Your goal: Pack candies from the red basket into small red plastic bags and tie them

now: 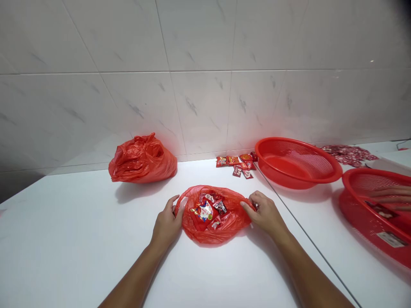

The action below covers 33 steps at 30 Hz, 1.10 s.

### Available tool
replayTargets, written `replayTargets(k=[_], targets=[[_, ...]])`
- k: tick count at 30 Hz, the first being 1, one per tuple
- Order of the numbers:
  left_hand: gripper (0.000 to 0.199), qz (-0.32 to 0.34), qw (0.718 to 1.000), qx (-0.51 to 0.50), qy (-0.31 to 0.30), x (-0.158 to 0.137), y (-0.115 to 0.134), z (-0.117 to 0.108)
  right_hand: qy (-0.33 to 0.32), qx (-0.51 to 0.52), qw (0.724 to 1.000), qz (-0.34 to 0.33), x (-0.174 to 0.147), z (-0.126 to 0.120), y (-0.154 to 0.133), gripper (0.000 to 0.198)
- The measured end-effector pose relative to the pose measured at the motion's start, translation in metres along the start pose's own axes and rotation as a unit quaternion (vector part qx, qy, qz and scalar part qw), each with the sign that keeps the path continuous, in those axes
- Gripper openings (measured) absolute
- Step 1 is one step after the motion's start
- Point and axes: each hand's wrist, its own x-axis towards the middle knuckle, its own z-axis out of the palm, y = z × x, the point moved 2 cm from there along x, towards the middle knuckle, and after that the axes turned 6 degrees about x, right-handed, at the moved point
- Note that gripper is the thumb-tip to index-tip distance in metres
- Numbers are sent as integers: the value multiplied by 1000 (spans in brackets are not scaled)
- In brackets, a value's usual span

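Note:
A thin red plastic bag (212,237) rests on the white table, its mouth spread wide between my two hands. Inside it lie several small packets, among them a red one with a white and blue print (205,211) and a darker shiny one (220,207). My left hand (168,220) pinches the bag's left rim between thumb and fingers. On the opposite side, my right hand (261,211) grips the right rim in the same way. Parts of the fingers are hidden behind the plastic.
Behind on the left sits a full red bag (143,160). Several small red packets (239,161) lie near the wall, beside a red basket (297,175). Another person's hand (393,194) reaches into a second red basket (353,205) at right. Red-patterned pieces (348,154) lie behind.

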Motion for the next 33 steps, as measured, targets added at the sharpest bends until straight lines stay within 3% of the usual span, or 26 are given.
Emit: replayTargets(k=[11,22,27,30,33], targets=[[45,18,999,-34,23,-2,2,-1,12,-1,1000,-8,0,-1,0,45],[44,66,987,-45,143,-10,13,-17,51,95,994,2,0,-2,1,45],[35,142,972,-1,188,6,55,-58,92,238,966,33,23,-13,-16,46],[29,171,960,-4,223,12,98,-97,51,376,925,20,52,-29,-50,43],[26,154,946,-66,276,6,138,-132,21,479,878,12,79,-49,-93,37]])
